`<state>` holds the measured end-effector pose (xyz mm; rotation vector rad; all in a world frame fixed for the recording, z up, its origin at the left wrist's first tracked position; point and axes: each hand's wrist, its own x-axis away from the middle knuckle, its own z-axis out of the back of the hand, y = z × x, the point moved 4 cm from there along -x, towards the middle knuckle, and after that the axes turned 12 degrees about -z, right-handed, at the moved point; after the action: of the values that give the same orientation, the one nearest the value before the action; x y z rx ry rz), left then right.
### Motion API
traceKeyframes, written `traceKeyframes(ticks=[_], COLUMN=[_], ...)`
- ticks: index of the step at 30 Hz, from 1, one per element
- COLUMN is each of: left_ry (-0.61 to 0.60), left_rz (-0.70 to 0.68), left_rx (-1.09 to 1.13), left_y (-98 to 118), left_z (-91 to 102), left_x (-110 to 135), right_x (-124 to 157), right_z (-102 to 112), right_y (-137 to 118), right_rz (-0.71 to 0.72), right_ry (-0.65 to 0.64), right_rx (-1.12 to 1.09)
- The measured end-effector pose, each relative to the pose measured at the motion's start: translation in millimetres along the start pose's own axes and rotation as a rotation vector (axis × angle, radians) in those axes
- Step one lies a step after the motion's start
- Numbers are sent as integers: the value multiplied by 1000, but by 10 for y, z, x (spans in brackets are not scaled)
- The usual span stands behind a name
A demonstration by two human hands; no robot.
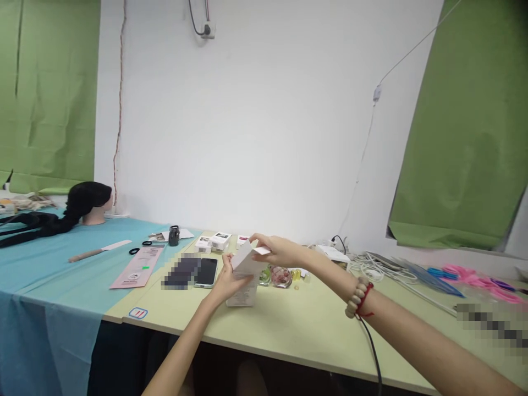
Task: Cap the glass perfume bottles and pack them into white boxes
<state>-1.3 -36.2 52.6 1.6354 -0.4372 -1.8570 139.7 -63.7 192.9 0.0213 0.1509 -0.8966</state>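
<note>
A white cardboard box (241,298) stands upright near the front of the table, its top end open with a flap raised. My left hand (230,279) is wrapped round its side, thumb across the front. At the top, my right hand (278,250) has its fingers closed on the box's flap. The inside of the box is hidden from me. Just behind it lie round clear containers, one with pink contents (281,276) and one with green (265,275). A smartphone (206,273) rests left of my left hand.
Small white boxes (220,240) stand by the wall. Leftward are a pink packet (138,268), scissors (134,251), a dark jar (174,236), a knife (99,251) and a mannequin head (91,201). White cables (373,269) and pink strands (478,282) lie at right. A black cord (373,352) hangs below my right forearm.
</note>
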Motion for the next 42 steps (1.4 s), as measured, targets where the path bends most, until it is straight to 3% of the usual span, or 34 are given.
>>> traceKeyframes(ticks=[5, 11, 15, 24, 29, 35, 42], left_ry=[-24, 7, 4, 24, 22, 146, 101], left_rz=[-38, -33, 3, -19, -18, 30, -16], left_rx=[15, -15, -39, -11, -24, -27, 18], left_y=[109, 73, 8, -42, -80, -130, -65], left_z=[45, 50, 46, 13, 12, 5, -67], left_x=[-46, 5, 18, 39, 37, 108, 160], right_x=[15, -4, -45, -77, -12, -55, -166], right_z=[-35, -42, -39, -36, -15, -29, -71], right_y=[-37, -64, -118, -134, -72, 98, 58], right_rz=[-11, 36, 112, 120, 78, 2, -58], right_ry=[103, 142, 126, 137, 117, 100, 2], right_rx=[102, 0, 61, 28, -36, -22, 30])
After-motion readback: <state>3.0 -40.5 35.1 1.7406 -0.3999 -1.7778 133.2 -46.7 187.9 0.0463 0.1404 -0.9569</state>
